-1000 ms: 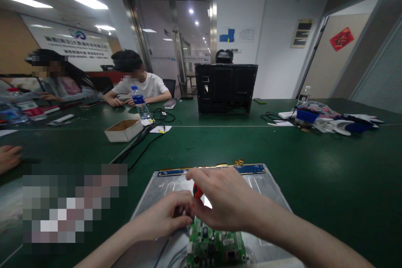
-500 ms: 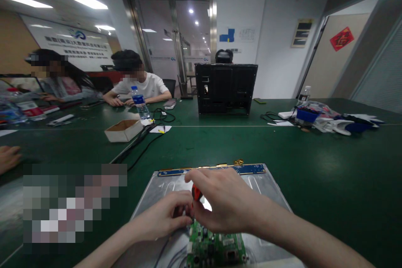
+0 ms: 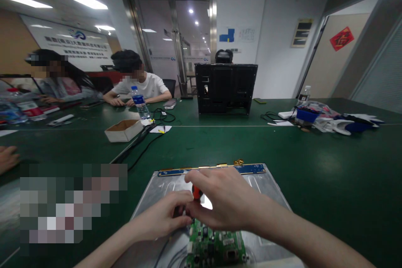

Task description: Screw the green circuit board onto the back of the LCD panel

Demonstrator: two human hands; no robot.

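My right hand (image 3: 228, 201) is closed around the red and black handle of a screwdriver (image 3: 197, 193), which stands roughly upright over the metal back of a display panel (image 3: 147, 201). Just left of it, my left hand (image 3: 168, 214) has thumb and fingers pinched together beneath the handle. Whatever lies between those fingertips is hidden, as is the screwdriver's tip. A green circuit board (image 3: 216, 243) is on the panel below my hands. Along the far edge of the panel runs a narrow blue circuit strip (image 3: 251, 169).
An open cardboard box (image 3: 124, 132) and black cables (image 3: 138, 146) lie left of the panel. Further off are a water bottle (image 3: 140, 102) and a black display housing (image 3: 226, 88). A blue tray (image 3: 307, 115) with bags sits at right. Other people sit around the green table.
My right thumb has shifted slightly left below the screwdriver handle, and the handle looks turned a little. My left hand holds nearly the same place.
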